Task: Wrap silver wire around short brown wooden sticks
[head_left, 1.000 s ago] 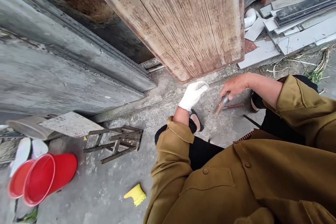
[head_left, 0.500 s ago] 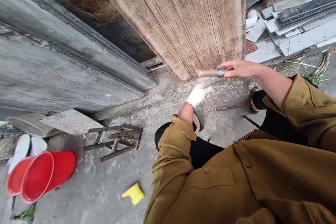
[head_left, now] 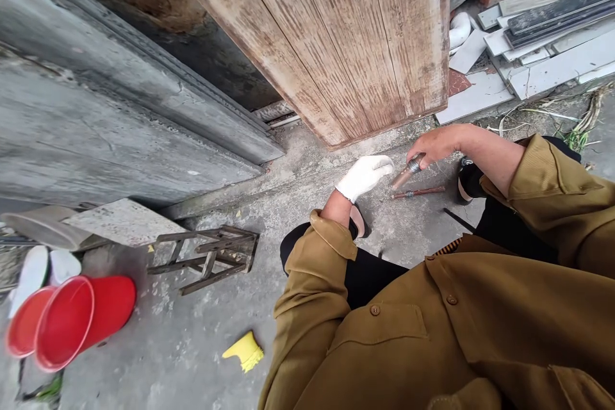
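My right hand (head_left: pixel 435 144), bare, is closed round a brown wooden stick (head_left: pixel 402 179) bound with silvery wire. The stick slants down to the left; its far end is hidden by my hand. My left hand (head_left: pixel 362 177) wears a white glove and hovers just left of the stick, apart from it. Its fingers are loosely bent, and nothing shows in them. Below both hands, a thinner reddish-brown stick (head_left: pixel 420 193), also wound with wire, lies on the concrete ground. Beyond my hands leans a worn wooden plank panel (head_left: pixel 355 45).
To the left stand a small wooden stool frame (head_left: pixel 211 256) and red buckets (head_left: pixel 113 314). A yellow glove-like piece (head_left: pixel 245 351) lies on the ground. White and dark boards (head_left: pixel 552 32) are stacked at the right. A grey slab (head_left: pixel 120 109) leans at the left.
My right hand has lowered from the panel's bottom edge and tilted the wire-bound stick downward. My left hand's fingers have straightened somewhat.
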Demonstrator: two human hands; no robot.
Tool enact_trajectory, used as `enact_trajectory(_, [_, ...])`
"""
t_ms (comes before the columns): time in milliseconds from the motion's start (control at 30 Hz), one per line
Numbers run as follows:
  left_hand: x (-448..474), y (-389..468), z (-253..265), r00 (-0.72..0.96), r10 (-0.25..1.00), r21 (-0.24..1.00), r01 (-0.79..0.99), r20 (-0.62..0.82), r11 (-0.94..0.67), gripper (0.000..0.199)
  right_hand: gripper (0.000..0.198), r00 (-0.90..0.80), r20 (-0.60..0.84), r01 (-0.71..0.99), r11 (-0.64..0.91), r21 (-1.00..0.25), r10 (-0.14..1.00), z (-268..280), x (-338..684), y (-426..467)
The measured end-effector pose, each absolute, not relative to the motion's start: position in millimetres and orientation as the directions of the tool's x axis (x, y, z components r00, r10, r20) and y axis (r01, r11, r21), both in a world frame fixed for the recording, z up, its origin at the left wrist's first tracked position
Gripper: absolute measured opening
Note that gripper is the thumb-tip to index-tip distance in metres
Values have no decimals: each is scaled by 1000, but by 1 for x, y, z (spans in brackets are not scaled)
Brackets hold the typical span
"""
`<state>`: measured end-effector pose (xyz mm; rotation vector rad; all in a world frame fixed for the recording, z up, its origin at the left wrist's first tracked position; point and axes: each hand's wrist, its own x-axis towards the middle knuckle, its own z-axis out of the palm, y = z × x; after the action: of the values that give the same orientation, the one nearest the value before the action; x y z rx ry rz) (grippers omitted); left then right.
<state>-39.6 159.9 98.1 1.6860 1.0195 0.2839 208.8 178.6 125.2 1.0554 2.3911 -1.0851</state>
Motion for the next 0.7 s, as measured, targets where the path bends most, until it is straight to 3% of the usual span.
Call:
enact_trajectory(133, [-42, 165, 98, 565, 768, 914, 400, -301, 64, 8, 47, -797, -515, 604, 409, -684, 316, 128, 209, 178])
enact_trajectory(233, [-42, 171, 89, 555, 785, 945, 307, -275, 114, 13, 53, -840, -447, 532, 302, -791, 308, 135, 215, 177])
enact_trajectory(333, [-37, 173, 77, 580, 775, 964, 227, -250, 141, 28, 60, -806, -372, 496, 182, -849, 460, 141, 222, 176])
enact_trajectory(467, [-26, 164, 69, 695, 680, 971, 127, -234, 203, 39, 60, -573, -304, 500, 30, -865, 761, 140, 220, 176])
enact_trajectory(567, [-20, 157, 68, 732, 646, 975, 127, -214, 180, 36, 55, -376, -318, 640, -5, -769, 871, 133, 215, 179])
enact_trajectory(700, [-22, 154, 71, 780, 581, 969, 232, -234, 80, 33, 52, -274, -366, 904, 108, -414, 889, 127, 210, 183])
